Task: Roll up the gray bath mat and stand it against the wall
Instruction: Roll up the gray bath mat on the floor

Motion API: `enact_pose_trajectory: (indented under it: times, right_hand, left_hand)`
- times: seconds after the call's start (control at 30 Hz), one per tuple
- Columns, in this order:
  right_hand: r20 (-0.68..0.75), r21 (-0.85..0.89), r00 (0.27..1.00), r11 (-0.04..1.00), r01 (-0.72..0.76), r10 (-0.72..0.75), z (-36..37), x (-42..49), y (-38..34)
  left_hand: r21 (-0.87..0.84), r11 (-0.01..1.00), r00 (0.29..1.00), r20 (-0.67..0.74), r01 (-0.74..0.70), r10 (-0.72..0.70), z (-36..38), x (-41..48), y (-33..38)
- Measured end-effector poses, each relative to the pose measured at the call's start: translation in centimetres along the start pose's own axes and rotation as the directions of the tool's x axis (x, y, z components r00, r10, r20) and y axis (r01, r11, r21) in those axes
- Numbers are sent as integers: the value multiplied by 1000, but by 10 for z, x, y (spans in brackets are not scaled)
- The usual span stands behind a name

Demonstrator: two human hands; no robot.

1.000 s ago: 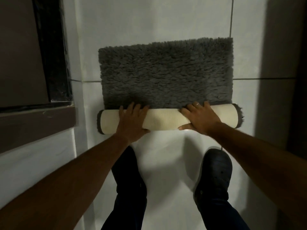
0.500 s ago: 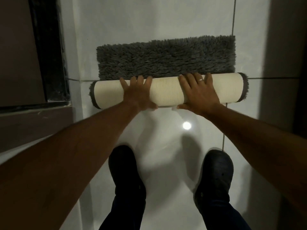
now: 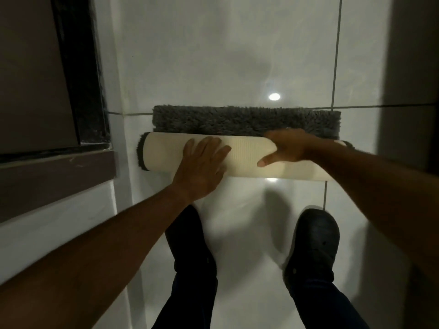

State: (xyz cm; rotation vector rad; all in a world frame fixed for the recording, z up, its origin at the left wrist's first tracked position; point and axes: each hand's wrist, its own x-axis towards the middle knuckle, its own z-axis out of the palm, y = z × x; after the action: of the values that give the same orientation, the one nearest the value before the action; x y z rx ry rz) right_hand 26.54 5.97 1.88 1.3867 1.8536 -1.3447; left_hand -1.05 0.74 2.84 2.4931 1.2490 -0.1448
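Shaggy gray bath mat (image 3: 247, 121) on glossy white floor tiles (image 3: 213, 55), nearly all rolled into a thick cylinder with cream ribbed backing (image 3: 164, 154) facing out. Only a narrow strip of gray pile lying flat, just beyond the far side of the roll, reaching a dark grout line across the floor. Roll stretched left to right, its left end showing a dark fuzzy spiral edge, its right end mostly hidden behind the right forearm. Left hand (image 3: 202, 169) flat and open on the near-upper face of the roll, left of middle, fingers spread and pointing far-right, palm pressed to the backing, wrist hanging over the near edge. Right hand (image 3: 288, 147) on the right half of the roll, fingers curled over the top toward the gray strip, thumb stretched left along the cream surface; resting on the roll rather than closed around it. Gap of bare backing between the two hands. Near side of the roll: two legs in dark trousers, a black rubber clog (image 3: 313, 241) on the right foot, standing apart on the tiles. Dark brown door frame and step (image 3: 54, 172) at far left, just beside the roll's left end. Small bright lamp reflection (image 3: 274, 96) on the tile beyond the mat.
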Motion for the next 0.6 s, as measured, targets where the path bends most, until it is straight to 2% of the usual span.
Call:
enact_pose_trajectory:
  times: [0.07, 0.13, 0.2, 0.3, 0.4, 0.47, 0.6]
  right_hand:
    - [-113, 14, 994, 1000, 16, -15, -13, 0, 6]
    - [-310, -11, 950, 999, 30, -32, -17, -1, 10]
    - [-438, -43, 896, 997, 59, -72, -23, 3, 11]
    - [-361, -132, 929, 991, 35, -81, -42, 20, 5]
    - [-245, -186, 964, 981, 55, -100, -43, 28, 2]
    - [-228, -193, 966, 978, 76, -120, -35, 26, 3]
    - [-180, -152, 980, 987, 59, -86, -35, 22, -3]
  left_hand:
    - [37, 999, 981, 195, 13, -20, -2, 13, -10]
    - [87, 995, 916, 392, 48, -79, -13, 47, -18]
    - [47, 988, 864, 481, 144, -149, -26, 93, -33]
    - [-38, 964, 702, 693, 262, -163, -41, 153, -57]
    - [-15, 961, 554, 820, 275, -145, -35, 170, -59]
    - [-18, 962, 552, 822, 273, -142, -27, 167, -56]
    - [23, 981, 641, 754, 192, -143, -31, 158, -52]
